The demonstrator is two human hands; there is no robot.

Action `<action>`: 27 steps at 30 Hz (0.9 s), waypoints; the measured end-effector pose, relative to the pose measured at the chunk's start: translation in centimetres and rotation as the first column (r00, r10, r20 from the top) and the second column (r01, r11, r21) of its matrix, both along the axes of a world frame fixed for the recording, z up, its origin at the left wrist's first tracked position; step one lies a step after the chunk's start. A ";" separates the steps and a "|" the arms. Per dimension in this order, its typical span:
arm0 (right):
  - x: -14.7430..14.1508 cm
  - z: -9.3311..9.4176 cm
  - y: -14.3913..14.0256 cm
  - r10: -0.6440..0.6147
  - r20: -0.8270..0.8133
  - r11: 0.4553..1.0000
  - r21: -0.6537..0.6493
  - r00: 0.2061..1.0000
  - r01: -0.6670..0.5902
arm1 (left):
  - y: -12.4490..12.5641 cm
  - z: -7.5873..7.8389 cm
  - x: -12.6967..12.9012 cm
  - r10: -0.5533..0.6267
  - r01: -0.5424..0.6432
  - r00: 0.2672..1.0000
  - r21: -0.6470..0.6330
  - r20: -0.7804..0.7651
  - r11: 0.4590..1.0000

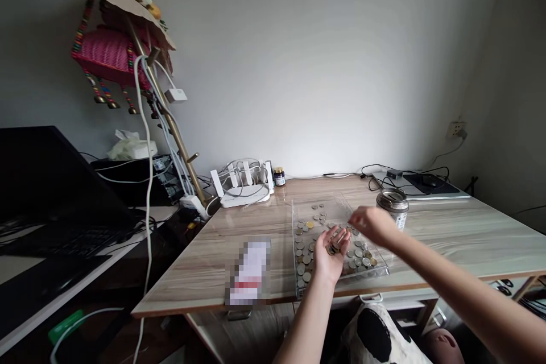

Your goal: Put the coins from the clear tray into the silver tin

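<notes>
My left hand (pixel 327 256) is cupped palm up over a shallow clear tray (pixel 303 210), and several coins (pixel 333 248) lie in its palm. Just to the right and a little higher, my right hand (pixel 372 224) has its fingers drawn together in a pinch. Whatever those fingertips hold, if anything, is too small to make out. Many loose silver coins (pixel 365 262) are spread over the tray, with a few golden ones (pixel 310 224) among them. Behind my right hand stands a metal-lidded can (pixel 392 205), partly covered by my wrist.
A blurred-out flat item (pixel 251 270) lies left of the tray on the wooden table (pixel 205 261). At the back are a white router (pixel 245 193), a small jar (pixel 279 176), and a mouse (pixel 429 181) on a flat device with cables. A laptop (pixel 55 182) sits at left.
</notes>
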State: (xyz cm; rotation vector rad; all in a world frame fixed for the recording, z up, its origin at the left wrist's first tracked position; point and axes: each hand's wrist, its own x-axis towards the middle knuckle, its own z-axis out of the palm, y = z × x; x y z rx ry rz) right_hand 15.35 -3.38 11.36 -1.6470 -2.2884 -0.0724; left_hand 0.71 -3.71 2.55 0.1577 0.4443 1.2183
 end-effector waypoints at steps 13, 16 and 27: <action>-3.9 -5.1 -2.6 0.216 -0.197 0.976 0.075 0.956 -0.205 | -0.3 0.1 -0.2 0.020 -0.019 1.000 -0.049 0.021 0.999; -1.1 -2.9 -0.8 0.089 -0.385 0.995 0.082 0.919 -0.062 | -0.2 -0.1 -0.1 0.003 -0.002 0.999 -0.021 0.035 1.000; 12.4 2.2 6.5 -0.541 -0.259 0.836 -0.067 0.800 0.544 | 0.1 -0.1 -0.1 -0.011 0.010 1.000 0.015 0.005 1.000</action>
